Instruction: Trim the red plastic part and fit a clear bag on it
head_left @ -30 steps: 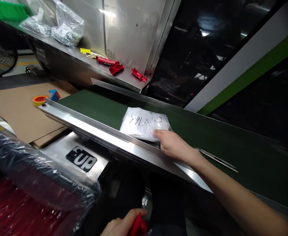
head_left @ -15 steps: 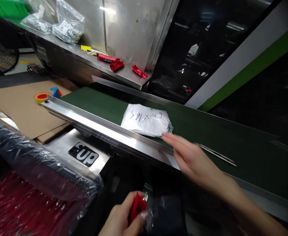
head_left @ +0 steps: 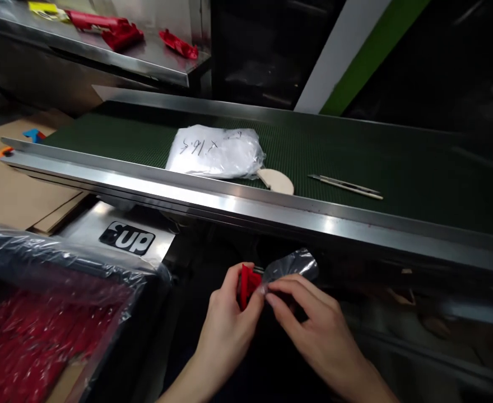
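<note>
My left hand (head_left: 232,319) is closed on a small red plastic part (head_left: 250,282), held in front of the conveyor. Against the fingers of my right hand (head_left: 314,324) is a clear plastic bag (head_left: 291,266), pinched at its near edge beside the red part. My left thumb also touches that edge. On the green conveyor belt (head_left: 423,173) ahead lies a stack of clear bags (head_left: 215,151) with handwriting on it. A cream-coloured round piece (head_left: 277,181) sits at the stack's right edge, and tweezers (head_left: 347,186) lie farther right.
A plastic-lined box of wrapped red parts (head_left: 32,336) stands at lower left. Cardboard sheets (head_left: 15,190) and a tape dispenser (head_left: 34,134) are beyond it. More red pieces (head_left: 179,45) rest on the metal shelf (head_left: 162,67). The conveyor's metal rail (head_left: 187,187) runs across in front.
My right hand has come back from the belt to the clear bag at my left hand. A cream round piece now shows beside the bag stack. The view has shifted right and down.
</note>
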